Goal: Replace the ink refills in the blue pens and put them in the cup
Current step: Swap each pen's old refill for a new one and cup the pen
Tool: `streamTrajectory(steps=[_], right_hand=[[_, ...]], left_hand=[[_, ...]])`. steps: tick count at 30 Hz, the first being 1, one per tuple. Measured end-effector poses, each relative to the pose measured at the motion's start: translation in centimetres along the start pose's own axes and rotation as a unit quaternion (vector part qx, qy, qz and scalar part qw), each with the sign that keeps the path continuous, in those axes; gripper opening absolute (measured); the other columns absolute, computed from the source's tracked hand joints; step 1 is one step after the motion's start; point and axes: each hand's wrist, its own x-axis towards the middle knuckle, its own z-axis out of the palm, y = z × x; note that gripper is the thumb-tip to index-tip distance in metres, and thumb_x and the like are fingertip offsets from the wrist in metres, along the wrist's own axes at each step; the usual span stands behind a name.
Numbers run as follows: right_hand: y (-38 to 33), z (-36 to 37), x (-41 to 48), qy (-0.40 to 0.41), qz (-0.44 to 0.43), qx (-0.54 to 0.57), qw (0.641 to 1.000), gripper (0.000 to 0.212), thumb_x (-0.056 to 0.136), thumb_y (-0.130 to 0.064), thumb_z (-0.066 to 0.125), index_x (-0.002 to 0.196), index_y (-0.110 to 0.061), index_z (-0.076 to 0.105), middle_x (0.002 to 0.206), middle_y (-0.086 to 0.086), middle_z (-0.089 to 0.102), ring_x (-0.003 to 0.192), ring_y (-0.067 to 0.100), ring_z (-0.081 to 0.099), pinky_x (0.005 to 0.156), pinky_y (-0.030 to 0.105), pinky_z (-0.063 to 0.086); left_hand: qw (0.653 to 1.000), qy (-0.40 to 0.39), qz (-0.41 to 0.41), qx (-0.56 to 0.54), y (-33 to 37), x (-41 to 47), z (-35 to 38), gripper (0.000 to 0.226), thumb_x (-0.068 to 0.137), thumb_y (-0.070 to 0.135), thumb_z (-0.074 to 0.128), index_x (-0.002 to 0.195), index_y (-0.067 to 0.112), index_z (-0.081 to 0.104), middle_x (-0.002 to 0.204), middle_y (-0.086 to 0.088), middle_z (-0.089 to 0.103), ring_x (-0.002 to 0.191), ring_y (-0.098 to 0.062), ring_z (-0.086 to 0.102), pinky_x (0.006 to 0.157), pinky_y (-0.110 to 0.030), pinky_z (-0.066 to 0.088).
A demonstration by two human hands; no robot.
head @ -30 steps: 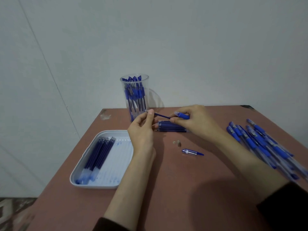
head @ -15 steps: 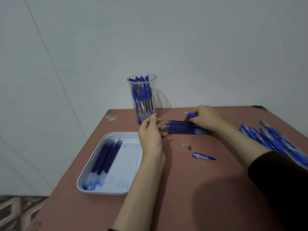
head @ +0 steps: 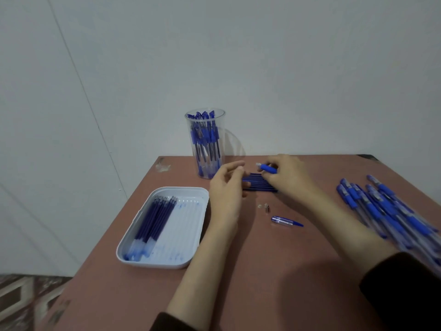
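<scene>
The step in hand looks like the refill swap on a single pen. The right hand (head: 290, 180) pinches a pen barrel (head: 267, 168) by its blue grip between thumb and forefinger, while its other fingers reach down onto the bundle of fresh refills (head: 260, 185) lying on the counter (head: 262, 271) just in front of the cup (head: 206, 144). The left hand (head: 226, 187) sits at the left end of that bundle with its fingers loosely curved. Motion blur hides whether they pinch a refill or only touch the tips, so I cannot tell.

The cup is already well stocked with blue pens. The pen's cap (head: 285, 221) lies alone nearer the person, with a few small parts (head: 265, 207) just beyond it. A pile of pens (head: 381, 206) waits well off to the right, and the white tray (head: 191, 259) on the left holds a row of used refills (head: 152, 218) amid ink smears.

The next move likely calls for separating one refill from the bundle without rolling the rest, then lining its tip up with the barrel's open end. That is a fine two-handed alignment, with the small parts and cap still to go back on before the pen goes into the cup.
</scene>
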Motion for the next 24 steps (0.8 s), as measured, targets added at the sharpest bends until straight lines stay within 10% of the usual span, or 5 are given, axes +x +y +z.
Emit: streamTrajectory(steps=[6, 14, 21, 24], right_hand=[[-1.1, 1.1, -3.0, 0.039, -0.03, -0.013, 0.999, 0.003, 0.083, -0.02, 0.059, 0.086, -0.021, 0.06, 0.084, -0.002, 0.052, 0.082, 0.026, 0.052, 0.069, 0.033, 0.038], [-1.3, 1.7, -4.0, 0.064, -0.058, 0.03, 0.996, 0.006, 0.083, -0.013, 0.061, 0.086, -0.013, 0.067, 0.083, 0.003, 0.058, 0.079, 0.028, 0.055, 0.068, 0.036, 0.043], [-1.4, 1.5, -4.3, 0.058, -0.055, 0.032, 0.996, 0.006, 0.084, -0.015, 0.061, 0.082, -0.012, 0.066, 0.077, 0.003, 0.052, 0.075, 0.028, 0.053, 0.065, 0.035, 0.041], [-1.4, 1.4, -4.3, 0.066, -0.05, 0.044, 0.996, 0.006, 0.084, -0.015, 0.061, 0.087, -0.014, 0.067, 0.078, 0.001, 0.053, 0.074, 0.024, 0.052, 0.067, 0.035, 0.041]], left_hand=[[0.954, -0.006, 0.149, 0.261, 2.0, -1.4, -4.2, 0.013, 0.088, 0.009, 0.06, 0.093, 0.019, 0.068, 0.083, 0.01, 0.067, 0.069, 0.002, 0.058, 0.068, -0.011, 0.044], [0.693, -0.005, 0.03, 0.72, 3.8, -0.1, -12.5, 0.016, 0.084, 0.026, 0.06, 0.086, 0.012, 0.069, 0.087, -0.007, 0.069, 0.086, -0.027, 0.062, 0.063, -0.029, 0.044], [0.679, -0.011, 0.008, 0.734, 3.6, 0.2, -11.8, 0.033, 0.083, 0.022, 0.057, 0.059, 0.01, 0.037, 0.076, -0.019, 0.059, 0.075, -0.033, 0.06, 0.053, -0.033, 0.038], [0.771, 0.017, 0.036, 0.635, 4.5, 0.3, -11.2, 0.033, 0.084, 0.015, 0.058, 0.055, 0.005, 0.048, 0.053, -0.009, 0.051, 0.049, -0.023, 0.046, 0.048, -0.027, 0.039]])
